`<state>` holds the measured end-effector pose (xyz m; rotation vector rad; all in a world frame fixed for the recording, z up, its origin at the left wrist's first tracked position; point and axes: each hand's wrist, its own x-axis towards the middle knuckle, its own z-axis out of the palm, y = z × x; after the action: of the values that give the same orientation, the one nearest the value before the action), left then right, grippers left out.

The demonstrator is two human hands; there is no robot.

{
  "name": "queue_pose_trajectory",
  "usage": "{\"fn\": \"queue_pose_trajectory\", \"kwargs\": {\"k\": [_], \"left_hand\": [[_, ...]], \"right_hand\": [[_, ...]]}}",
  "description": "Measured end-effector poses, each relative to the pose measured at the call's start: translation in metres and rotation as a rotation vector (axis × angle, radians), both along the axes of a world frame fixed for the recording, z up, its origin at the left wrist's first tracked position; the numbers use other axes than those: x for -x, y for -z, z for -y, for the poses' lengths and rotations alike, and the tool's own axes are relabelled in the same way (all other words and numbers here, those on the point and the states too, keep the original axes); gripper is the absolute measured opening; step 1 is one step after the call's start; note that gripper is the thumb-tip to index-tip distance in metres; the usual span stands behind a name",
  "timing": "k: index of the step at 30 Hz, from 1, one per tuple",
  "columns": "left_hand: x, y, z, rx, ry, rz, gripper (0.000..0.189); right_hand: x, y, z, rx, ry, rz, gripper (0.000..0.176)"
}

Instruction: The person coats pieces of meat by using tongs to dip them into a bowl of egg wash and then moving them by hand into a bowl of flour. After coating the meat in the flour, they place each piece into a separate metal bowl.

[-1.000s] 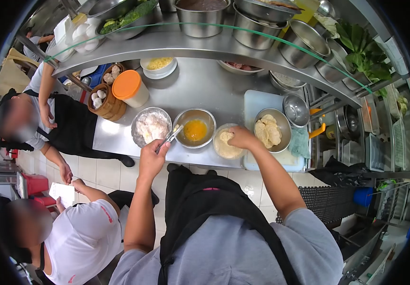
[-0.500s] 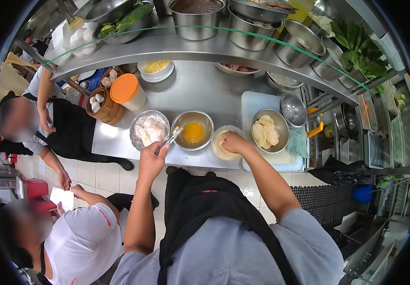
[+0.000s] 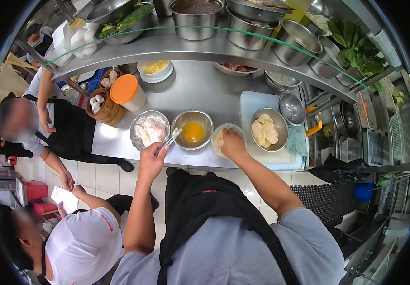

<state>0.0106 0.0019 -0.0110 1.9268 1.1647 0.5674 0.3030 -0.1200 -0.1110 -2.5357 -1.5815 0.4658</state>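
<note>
Left of the egg bowl (image 3: pixel 193 116), the left hand (image 3: pixel 152 159) clasps tongs (image 3: pixel 170 138) slanting lengthwise forward-right toward it; right of it, the right hand (image 3: pixel 233 144), grip hidden, dips into crumbs (image 3: pixel 218 142).

The shelf (image 3: pixel 190 51) overhangs open counter (image 3: pixel 202 88) behind the bowls (image 3: pixel 191 117)

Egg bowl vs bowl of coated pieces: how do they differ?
Contents: the egg bowl holds a shallow pool of orange-yellow liquid; the bowl of coated pieces is heaped with pale solid pieces.
Support: the egg bowl stands on the steel counter, the bowl of coated pieces on the white cutting board.
Tool: tongs reach the egg bowl's left rim; none reach the bowl of coated pieces.
Shared: both are round, open metal bowls.
</note>
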Motion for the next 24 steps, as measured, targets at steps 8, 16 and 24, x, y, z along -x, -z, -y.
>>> {"fn": "queue_pose_trajectory", "kwargs": {"k": [8, 16, 24], "left_hand": [[0.007, -0.008, 0.002, 0.020, -0.034, 0.012, 0.030], [0.009, 0.003, -0.001, 0.112, -0.028, -0.018, 0.031], [0.008, 0.000, 0.000, 0.069, -0.014, 0.007, 0.030]], "right_hand": [[-0.053, -0.053, -0.011, 0.134, -0.106, -0.226, 0.036], [-0.027, 0.048, -0.007, 0.079, -0.051, -0.368, 0.024], [0.006, -0.015, -0.001, 0.051, 0.110, -0.121, 0.059]]}}
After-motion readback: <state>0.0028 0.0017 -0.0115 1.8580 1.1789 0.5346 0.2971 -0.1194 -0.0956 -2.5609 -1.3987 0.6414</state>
